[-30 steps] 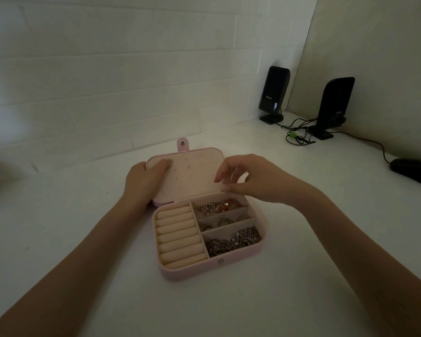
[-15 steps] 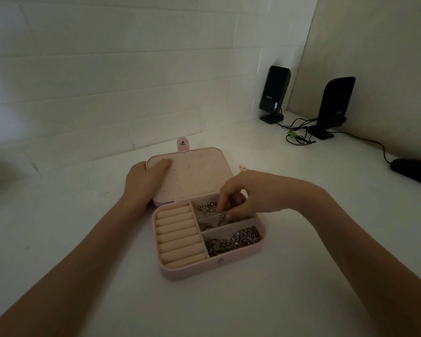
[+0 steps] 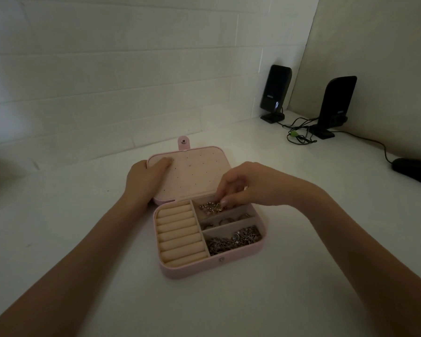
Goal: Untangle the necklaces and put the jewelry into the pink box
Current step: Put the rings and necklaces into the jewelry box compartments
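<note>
Since a moment ago, the right hand (image 3: pixel 248 184) has dipped lower into the pink box (image 3: pixel 212 268), and its fingertips (image 3: pixel 223 202) now pinch a small gold piece (image 3: pixel 218 206) in the far little space. From the head camera, the left hand (image 3: pixel 145 180) lies flat and open on the box's lid (image 3: pixel 197 171), which is folded back on the white counter (image 3: pixel 301 288). Rings (image 3: pixel 225 221) sit in the middle space. A pile of silver chains (image 3: pixel 233 239) fills the near one. Soft rolls (image 3: pixel 180 233) fill the left side. Off to the right, well away, stand two black speakers (image 3: pixel 276 92) with cords (image 3: pixel 299 135), and a dark thing (image 3: pixel 414 170) lies near the edge.
</note>
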Available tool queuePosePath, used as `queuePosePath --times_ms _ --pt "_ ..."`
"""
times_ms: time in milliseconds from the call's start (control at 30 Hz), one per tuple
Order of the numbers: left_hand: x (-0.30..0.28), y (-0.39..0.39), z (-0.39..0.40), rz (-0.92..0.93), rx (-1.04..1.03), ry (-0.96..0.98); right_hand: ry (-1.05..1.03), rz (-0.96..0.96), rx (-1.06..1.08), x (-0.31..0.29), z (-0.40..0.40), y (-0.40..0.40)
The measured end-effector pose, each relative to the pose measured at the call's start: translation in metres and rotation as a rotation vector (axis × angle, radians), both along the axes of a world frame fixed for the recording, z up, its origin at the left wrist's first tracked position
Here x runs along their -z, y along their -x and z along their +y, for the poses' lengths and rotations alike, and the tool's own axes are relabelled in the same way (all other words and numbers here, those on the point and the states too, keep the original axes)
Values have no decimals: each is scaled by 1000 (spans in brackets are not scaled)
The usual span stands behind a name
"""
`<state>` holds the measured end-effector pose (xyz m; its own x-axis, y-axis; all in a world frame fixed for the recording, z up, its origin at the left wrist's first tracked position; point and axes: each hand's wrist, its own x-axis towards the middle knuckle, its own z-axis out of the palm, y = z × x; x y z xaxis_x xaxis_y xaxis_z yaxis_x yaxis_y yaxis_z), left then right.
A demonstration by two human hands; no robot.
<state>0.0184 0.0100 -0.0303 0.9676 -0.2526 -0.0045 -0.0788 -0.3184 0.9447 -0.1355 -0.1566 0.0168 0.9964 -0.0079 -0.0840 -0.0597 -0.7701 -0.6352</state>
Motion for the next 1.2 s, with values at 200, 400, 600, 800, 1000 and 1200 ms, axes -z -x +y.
queuePosePath --times_ms 200,400,600,800,1000,1200 --pt "0 -1 0 -11 2 -24 107 90 -64 -9 4 7" --pt "0 -1 1 4 4 -17 311 43 -49 -8 13 6" --pt "1 -1 0 14 -5 -19 398 18 -85 -9 15 6" --pt "1 -3 -1 -9 -6 -37 417 -1 -115 -4 13 11" --pt "2 -2 -1 24 -3 -17 579 -32 -160 2 14 15" --pt "1 0 0 39 -7 14 740 -65 -150 -2 17 22"
